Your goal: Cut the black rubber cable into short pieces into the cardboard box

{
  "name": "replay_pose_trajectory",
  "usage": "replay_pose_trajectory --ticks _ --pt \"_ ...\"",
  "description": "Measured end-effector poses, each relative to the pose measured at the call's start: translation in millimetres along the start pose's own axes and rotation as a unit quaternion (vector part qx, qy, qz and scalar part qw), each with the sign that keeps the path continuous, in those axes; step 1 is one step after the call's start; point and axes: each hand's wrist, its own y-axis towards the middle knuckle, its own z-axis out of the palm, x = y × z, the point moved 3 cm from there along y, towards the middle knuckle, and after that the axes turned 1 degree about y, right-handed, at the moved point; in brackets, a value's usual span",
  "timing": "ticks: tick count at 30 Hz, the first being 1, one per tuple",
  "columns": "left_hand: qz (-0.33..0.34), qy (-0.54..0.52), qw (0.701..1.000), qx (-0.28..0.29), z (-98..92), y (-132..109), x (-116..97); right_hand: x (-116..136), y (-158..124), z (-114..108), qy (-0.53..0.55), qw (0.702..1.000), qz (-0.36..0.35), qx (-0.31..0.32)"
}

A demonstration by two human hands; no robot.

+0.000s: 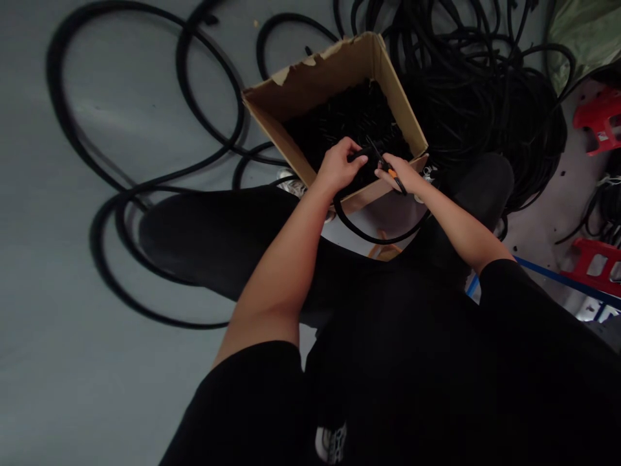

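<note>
Left hand (pixel 339 165) is pinching a bit of black tubing (pixel 358 155) just over the open cardboard box (pixel 405 103), and the right hand (pixel 400 175) is curled around the handles of some scissors (pixel 392 173) with orange on the grips, blades right by the tubing; can't tell if they're biting into it. Progress-wise, the box already has a dark layer of what look like short black pieces (pixel 334 123), so I'd say a decent amount is done. Plenty left though, judging by that big tubing heap (pixel 485 110) behind the box and the loose loops (pixel 55 84) on the floor (pixel 58 285). No brands I can read: one red stool (pixel 589 120) has a small whitish label (pixel 603 136), but it's way too tiny to make out.
</note>
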Motion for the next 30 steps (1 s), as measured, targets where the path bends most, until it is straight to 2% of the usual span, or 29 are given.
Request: replay_pose_trajectory --ticks 6,16,20,22,27,30 --pt "0.026 0.001 0.998 0.059 3.2 -1.3 -1.2 -5.3 5.9 -4.6 -0.004 0.999 -0.039 -0.003" --pt "0.022 0.044 0.998 0.038 -5.2 -0.7 5.7 -11.3 6.7 -7.7 -0.074 0.997 -0.027 0.01" --pt "0.022 0.063 0.995 0.069 -0.7 -3.8 6.9 -9.2 2.9 -5.6 -0.055 0.997 -0.019 0.046" --pt "0.017 0.071 0.994 0.078 0.3 -5.6 5.7 -5.0 1.3 -7.3 -0.057 0.997 -0.006 0.042" --pt "0.0 0.059 0.998 0.035 -6.4 -5.6 1.5 1.6 -2.1 -12.2 -0.049 0.999 0.015 0.005" --pt "-0.001 0.038 0.999 0.016 -9.1 -3.4 2.0 -6.8 -1.3 -6.0 -0.01 0.999 0.006 0.032"
